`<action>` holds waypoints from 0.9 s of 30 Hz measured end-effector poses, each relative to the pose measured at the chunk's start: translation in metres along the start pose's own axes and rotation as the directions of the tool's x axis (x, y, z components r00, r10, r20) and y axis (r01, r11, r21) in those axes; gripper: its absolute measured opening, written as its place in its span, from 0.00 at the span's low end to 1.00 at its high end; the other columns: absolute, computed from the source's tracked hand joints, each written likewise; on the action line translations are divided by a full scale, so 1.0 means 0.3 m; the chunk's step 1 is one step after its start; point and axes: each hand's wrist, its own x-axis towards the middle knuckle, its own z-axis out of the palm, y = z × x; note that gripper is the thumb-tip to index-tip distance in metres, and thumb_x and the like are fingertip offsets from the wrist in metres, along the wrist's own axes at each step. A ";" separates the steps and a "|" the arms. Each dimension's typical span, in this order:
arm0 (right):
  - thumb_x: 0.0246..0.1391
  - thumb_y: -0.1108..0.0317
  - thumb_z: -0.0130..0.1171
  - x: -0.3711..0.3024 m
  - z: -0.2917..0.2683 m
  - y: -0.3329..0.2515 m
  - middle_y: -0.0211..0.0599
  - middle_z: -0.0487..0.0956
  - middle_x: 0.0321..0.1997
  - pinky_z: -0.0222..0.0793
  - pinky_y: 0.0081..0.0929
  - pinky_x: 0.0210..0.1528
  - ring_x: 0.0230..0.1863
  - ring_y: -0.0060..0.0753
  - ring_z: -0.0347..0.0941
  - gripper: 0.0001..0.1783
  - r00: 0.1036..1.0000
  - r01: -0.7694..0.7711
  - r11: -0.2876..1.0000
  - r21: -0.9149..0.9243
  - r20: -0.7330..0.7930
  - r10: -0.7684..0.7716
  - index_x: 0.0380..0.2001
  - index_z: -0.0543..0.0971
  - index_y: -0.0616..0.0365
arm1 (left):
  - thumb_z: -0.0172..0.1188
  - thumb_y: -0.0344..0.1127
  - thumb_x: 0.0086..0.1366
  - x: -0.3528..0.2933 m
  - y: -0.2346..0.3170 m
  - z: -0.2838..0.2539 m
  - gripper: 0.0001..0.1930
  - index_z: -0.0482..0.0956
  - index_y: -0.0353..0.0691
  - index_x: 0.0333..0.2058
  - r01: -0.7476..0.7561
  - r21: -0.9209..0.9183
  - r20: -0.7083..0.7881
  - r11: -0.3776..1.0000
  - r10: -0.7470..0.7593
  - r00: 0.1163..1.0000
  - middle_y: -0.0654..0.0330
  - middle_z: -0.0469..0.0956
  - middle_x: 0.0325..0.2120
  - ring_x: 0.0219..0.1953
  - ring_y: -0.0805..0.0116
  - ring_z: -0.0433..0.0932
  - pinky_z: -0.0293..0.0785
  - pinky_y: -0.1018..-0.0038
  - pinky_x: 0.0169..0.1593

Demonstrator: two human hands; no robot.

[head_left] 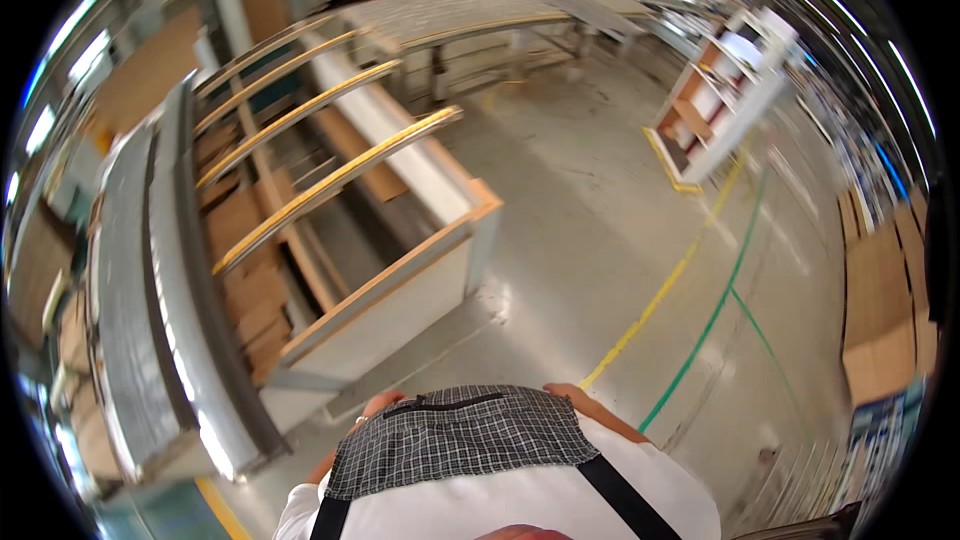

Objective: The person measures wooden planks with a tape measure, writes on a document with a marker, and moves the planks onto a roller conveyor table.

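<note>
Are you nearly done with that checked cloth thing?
Done: the black-and-white checked fabric piece already has a black zip along its top. In hand: the left hand and right hand hold it spread by its upper corners. Left: it is not yet set down anywhere.

Both forearms were drawn in close against the body at the lower edge. The left hand (378, 404) and right hand (572, 396) barely showed, their fingers hidden.
</note>
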 end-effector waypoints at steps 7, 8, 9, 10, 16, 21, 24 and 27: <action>0.55 0.51 0.49 -0.174 0.026 0.442 0.47 0.78 0.48 0.70 0.42 0.49 0.51 0.48 0.74 0.21 0.963 -0.268 0.946 0.183 0.073 0.259 0.47 0.76 0.49 | 0.54 0.54 0.62 0.397 0.184 0.121 0.23 0.82 0.37 0.38 0.048 0.447 0.177 0.893 -0.141 0.974 0.48 0.80 0.38 0.42 0.51 0.78 0.72 0.61 0.47; 0.55 0.50 0.50 -0.170 0.056 0.543 0.46 0.77 0.49 0.70 0.42 0.50 0.52 0.47 0.74 0.22 0.918 -0.396 0.894 0.207 0.125 0.378 0.48 0.76 0.49 | 0.54 0.53 0.62 0.467 0.252 0.154 0.23 0.82 0.37 0.38 0.026 0.498 0.220 0.867 -0.156 0.963 0.48 0.80 0.38 0.43 0.51 0.78 0.72 0.61 0.47; 0.54 0.50 0.51 -0.165 -0.021 0.549 0.45 0.77 0.50 0.69 0.42 0.51 0.53 0.47 0.73 0.23 0.965 -0.262 0.941 0.214 0.039 0.260 0.49 0.75 0.49 | 0.54 0.53 0.62 0.503 0.251 0.140 0.23 0.82 0.38 0.38 0.066 0.535 0.210 0.842 -0.209 0.955 0.48 0.80 0.38 0.43 0.51 0.78 0.72 0.61 0.47; 0.54 0.50 0.52 -0.133 -0.164 0.485 0.44 0.77 0.51 0.69 0.43 0.51 0.53 0.47 0.73 0.24 0.995 -0.090 0.977 0.195 -0.018 0.095 0.51 0.74 0.49 | 0.54 0.53 0.62 0.486 0.214 0.115 0.22 0.82 0.38 0.38 0.143 0.542 0.179 0.828 -0.280 0.943 0.48 0.80 0.39 0.43 0.51 0.78 0.72 0.61 0.47; 0.56 0.50 0.52 0.084 -0.818 0.604 0.47 0.77 0.49 0.69 0.43 0.51 0.51 0.50 0.73 0.27 0.880 -0.401 0.903 0.153 -0.209 0.426 0.55 0.71 0.52 | 0.53 0.52 0.61 0.972 0.526 0.235 0.21 0.82 0.40 0.39 0.046 0.689 0.297 0.723 -0.340 0.892 0.49 0.80 0.40 0.45 0.50 0.78 0.73 0.59 0.48; 0.55 0.51 0.53 0.231 -1.047 0.935 0.50 0.78 0.47 0.69 0.41 0.52 0.50 0.51 0.74 0.26 0.686 -0.499 0.760 0.415 -0.347 0.640 0.52 0.74 0.55 | 0.52 0.51 0.61 1.511 0.960 0.339 0.20 0.83 0.42 0.39 -0.157 0.763 0.410 0.626 -0.281 0.868 0.50 0.80 0.42 0.46 0.49 0.77 0.73 0.58 0.48; 0.51 0.51 0.55 0.222 -1.023 1.085 0.48 0.79 0.45 0.69 0.43 0.51 0.49 0.53 0.74 0.23 0.586 -0.640 0.589 0.494 -0.182 0.789 0.45 0.79 0.56 | 0.52 0.50 0.60 1.820 1.273 0.378 0.19 0.83 0.43 0.39 -0.336 0.809 0.483 0.483 -0.218 0.848 0.50 0.80 0.42 0.47 0.49 0.77 0.74 0.58 0.48; 0.53 0.50 0.54 0.099 -0.818 1.316 0.51 0.79 0.44 0.70 0.45 0.50 0.49 0.54 0.74 0.23 0.667 -0.506 0.581 0.637 -0.138 0.732 0.43 0.80 0.57 | 0.51 0.49 0.60 2.114 1.762 0.510 0.19 0.83 0.44 0.39 -0.561 0.779 0.584 0.280 0.001 0.812 0.51 0.79 0.43 0.48 0.48 0.77 0.74 0.57 0.49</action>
